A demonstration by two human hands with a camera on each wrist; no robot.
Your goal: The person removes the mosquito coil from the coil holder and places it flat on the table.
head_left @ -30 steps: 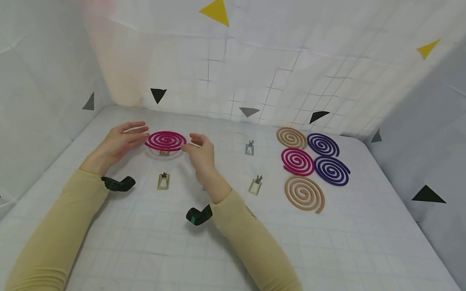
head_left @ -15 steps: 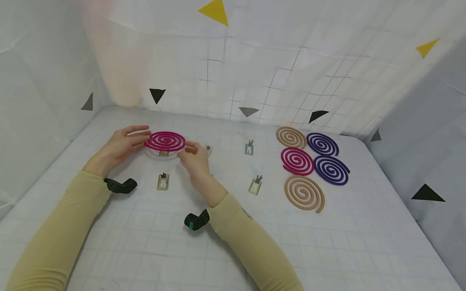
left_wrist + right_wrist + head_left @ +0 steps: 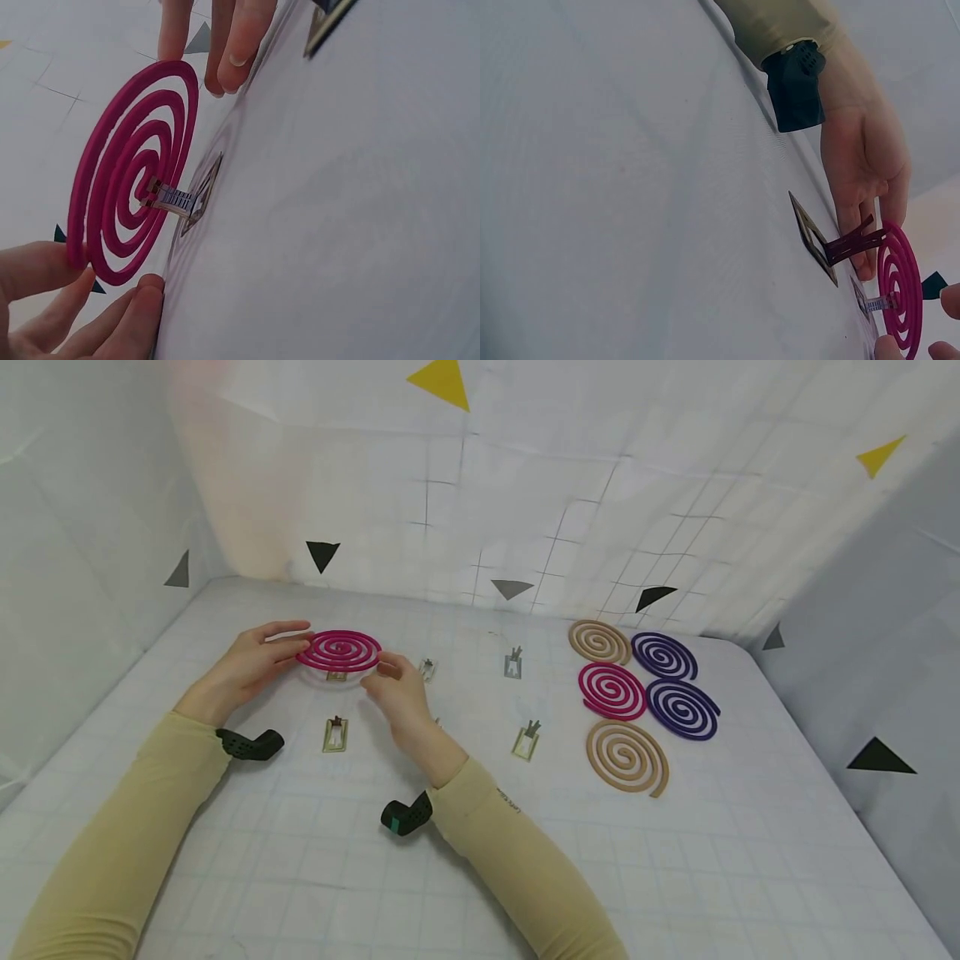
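Observation:
A pink mosquito coil lies level above the table, its centre on the prongs of a small metal coil stand. My left hand is at the coil's left edge, fingers extended, with a fingertip touching the rim near the coil's outer end in the left wrist view. At the opposite edge is my right hand, fingers loosely bent. One of its straight fingers meets the rim in the left wrist view, while its other fingertips hang lower, close over the table. The stand's base is partly hidden under the coil in the head view.
Nearer me stands another coil stand. More stands sit to the right, including a silver one and a gold one; one is mostly hidden by my right hand. Several tan, pink and purple coils lie flat at the right. White walls enclose the table.
My right hand has shifted slightly left and towards me along the coil's edge, uncovering a stand behind it. My left hand has edged a little right. The coil has stayed almost in place.

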